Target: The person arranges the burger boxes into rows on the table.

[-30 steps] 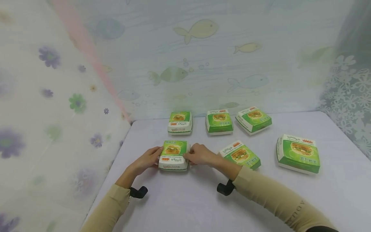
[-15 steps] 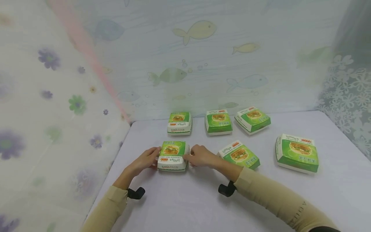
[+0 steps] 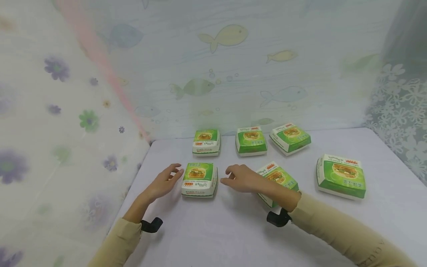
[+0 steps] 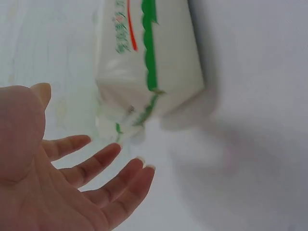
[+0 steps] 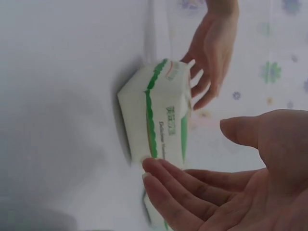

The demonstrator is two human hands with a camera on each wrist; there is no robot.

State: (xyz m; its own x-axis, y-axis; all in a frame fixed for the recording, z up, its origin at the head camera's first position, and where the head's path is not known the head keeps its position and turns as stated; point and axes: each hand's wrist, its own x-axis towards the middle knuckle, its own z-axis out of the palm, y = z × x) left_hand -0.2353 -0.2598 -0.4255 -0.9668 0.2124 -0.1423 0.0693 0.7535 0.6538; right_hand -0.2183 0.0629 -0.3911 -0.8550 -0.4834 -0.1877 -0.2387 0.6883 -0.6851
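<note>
A green and white burger box [image 3: 199, 180] lies flat at the front left of the table, between the two hands. The left hand [image 3: 164, 182] is just off its left side, fingers relaxed and apart from it; in the left wrist view the spread fingers of that hand [image 4: 82, 178] hold nothing. On the box's other side hovers the right hand [image 3: 241, 178], a small gap away, holding nothing. The right wrist view shows the box's white side [image 5: 161, 115] beyond that hand's loose fingers. Behind the right hand and forearm, another burger box [image 3: 278, 176] is partly hidden.
Three more boxes stand along the back: left [image 3: 206, 142], middle [image 3: 251, 141] and a turned one [image 3: 290, 138]. A further box [image 3: 341, 176] lies at the right. The white table [image 3: 207, 237] meets a fish-patterned curtain behind and a flowered one at the left.
Both hands have let go of the front left box and moved apart, the left one to the left, the right one to the right. The box has stayed in place.
</note>
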